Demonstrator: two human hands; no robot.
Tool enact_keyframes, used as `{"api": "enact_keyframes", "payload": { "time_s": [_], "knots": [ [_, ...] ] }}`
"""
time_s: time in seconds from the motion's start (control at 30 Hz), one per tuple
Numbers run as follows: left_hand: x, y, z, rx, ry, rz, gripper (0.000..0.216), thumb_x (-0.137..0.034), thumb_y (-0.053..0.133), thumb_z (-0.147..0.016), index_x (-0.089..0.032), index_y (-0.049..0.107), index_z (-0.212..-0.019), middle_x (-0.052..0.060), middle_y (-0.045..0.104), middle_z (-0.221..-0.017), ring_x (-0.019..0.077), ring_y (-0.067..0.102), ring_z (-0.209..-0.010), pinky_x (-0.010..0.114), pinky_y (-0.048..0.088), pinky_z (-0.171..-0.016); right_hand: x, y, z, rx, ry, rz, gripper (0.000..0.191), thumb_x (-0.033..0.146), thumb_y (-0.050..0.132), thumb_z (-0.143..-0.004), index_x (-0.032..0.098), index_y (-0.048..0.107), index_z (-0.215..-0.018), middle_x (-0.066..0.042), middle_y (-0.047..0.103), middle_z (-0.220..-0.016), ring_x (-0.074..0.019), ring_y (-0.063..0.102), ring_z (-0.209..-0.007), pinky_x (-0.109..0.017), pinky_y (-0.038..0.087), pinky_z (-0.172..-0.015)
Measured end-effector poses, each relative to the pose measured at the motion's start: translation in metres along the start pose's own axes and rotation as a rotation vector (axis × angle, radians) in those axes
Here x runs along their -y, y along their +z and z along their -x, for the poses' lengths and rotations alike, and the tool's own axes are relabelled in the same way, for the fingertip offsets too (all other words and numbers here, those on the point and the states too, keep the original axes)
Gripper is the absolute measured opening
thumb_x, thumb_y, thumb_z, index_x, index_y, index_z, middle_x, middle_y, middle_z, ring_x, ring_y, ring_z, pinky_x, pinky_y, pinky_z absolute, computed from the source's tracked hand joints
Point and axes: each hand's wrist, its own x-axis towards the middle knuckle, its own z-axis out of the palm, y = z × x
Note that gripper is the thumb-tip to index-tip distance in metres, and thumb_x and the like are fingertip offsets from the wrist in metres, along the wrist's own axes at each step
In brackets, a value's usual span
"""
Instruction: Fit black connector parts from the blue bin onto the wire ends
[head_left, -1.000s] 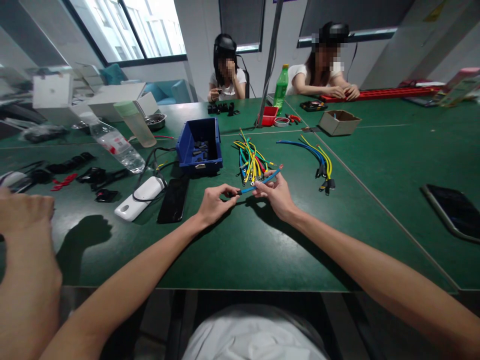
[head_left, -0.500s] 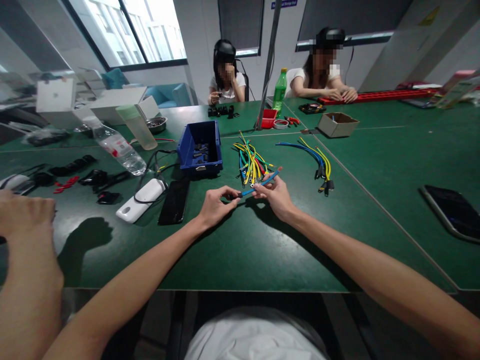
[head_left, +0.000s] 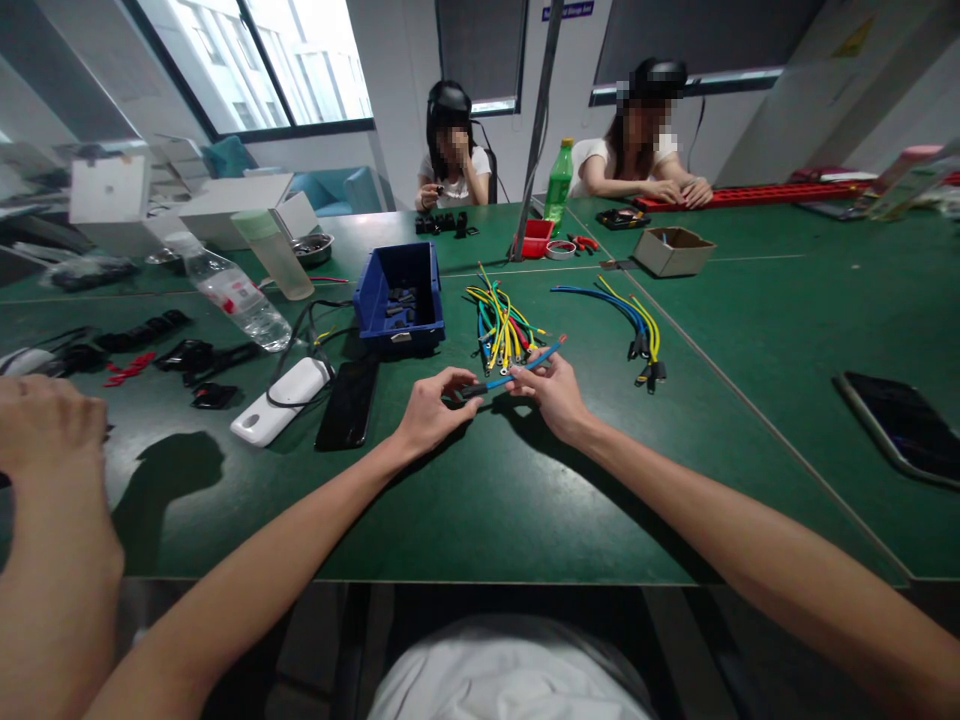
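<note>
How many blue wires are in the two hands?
1: the blue wire, with the left hand at its black-covered end and the right hand further along. Hands might hide another.

Here's a short, slim, blue insulated wire [head_left: 545, 356], held over the green bench [head_left: 487, 520], curving gently up to the right, where a bare copper-coloured tip [head_left: 562, 340] pokes out! At its left end, a black tubular sleeve [head_left: 475, 390], partly hidden in the left hand [head_left: 433, 407]; the right hand [head_left: 556, 393] pinches the blue.

From close above, the head camera looks forward and down across the table [head_left: 540, 510].
</note>
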Motion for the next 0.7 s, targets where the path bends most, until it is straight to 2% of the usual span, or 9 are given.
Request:
{"api": "enact_keyframes", "payload": {
  "time_s": [0.17,0.4,0.7],
  "knots": [
    [0.0044,0.0015,-0.0001,-0.016,-0.046,0.002,0.023,-0.032,0.066,-0.078,-0.016,0.069,-0.094,0.005,0.071,-0.080,0.0157,0.066,-0.069,0.027,0.053,-0.065,0.0012,0.0001,0.0006,-0.011,0.016,-0.008,0.047,0.031,0.080,-0.058,0.023,0.042,-0.085,0.005,0.063,-0.068,-0.0135,0.065,-0.058,-0.026,0.054,-0.057],
    [0.0041,0.0007,0.0001,-0.019,-0.065,0.055,0.025,-0.033,0.068,-0.076,-0.015,0.070,-0.093,0.006,0.072,-0.083,0.0161,0.066,-0.069,0.027,0.053,-0.067,0.0022,0.0005,0.0008,0.004,0.023,-0.020,0.047,0.031,0.080,-0.058,0.023,0.042,-0.084,0.006,0.062,-0.066,-0.0131,0.065,-0.057,-0.026,0.055,-0.057],
    [0.0037,0.0010,0.0000,-0.017,-0.105,0.059,0.028,-0.035,0.069,-0.075,-0.014,0.071,-0.094,0.005,0.071,-0.079,0.0145,0.063,-0.067,0.024,0.049,-0.061,0.0012,0.0000,-0.0004,0.024,0.024,-0.026,0.049,0.032,0.081,-0.057,0.023,0.042,-0.085,0.005,0.064,-0.068,-0.0131,0.066,-0.059,-0.025,0.055,-0.058]
  ]
}}
